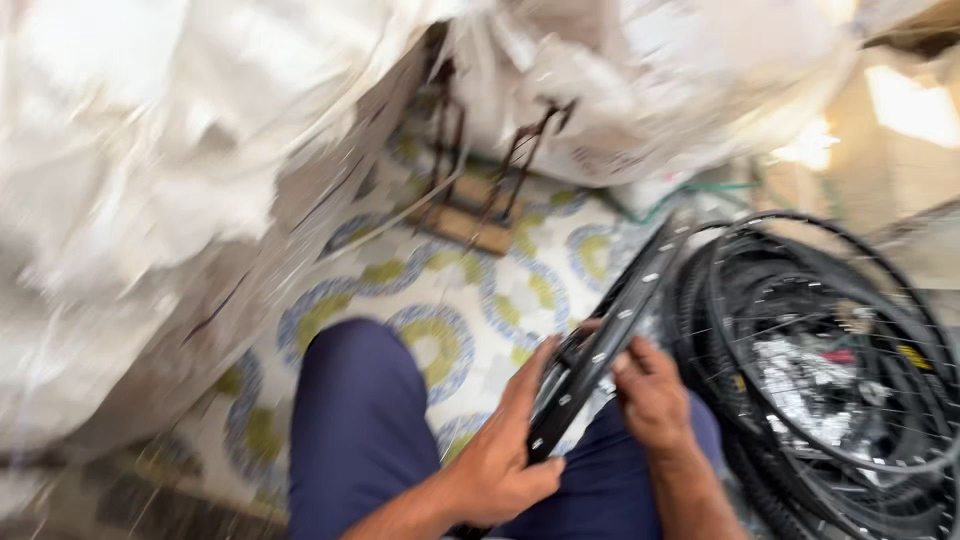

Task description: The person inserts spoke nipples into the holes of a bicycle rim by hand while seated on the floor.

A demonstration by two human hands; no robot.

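The left hand [505,455] grips a black wheel rim [600,345] edgewise over the lap; the right hand [650,395] pinches its upper edge. It seems mid-inspection; turning it needs steady hold. Stacked wheels [830,370] lie just right.

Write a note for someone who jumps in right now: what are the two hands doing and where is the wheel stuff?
Left hand: gripping the lower part of the black metal bicycle rim, held edge-on over the lap.
Right hand: fingers on the rim's right side.
Nearby: pile of black rubber tyres and spoked wheels on the right; big white woven sacks to the left; patterned tile floor ahead.
Done and left: blur hides it.
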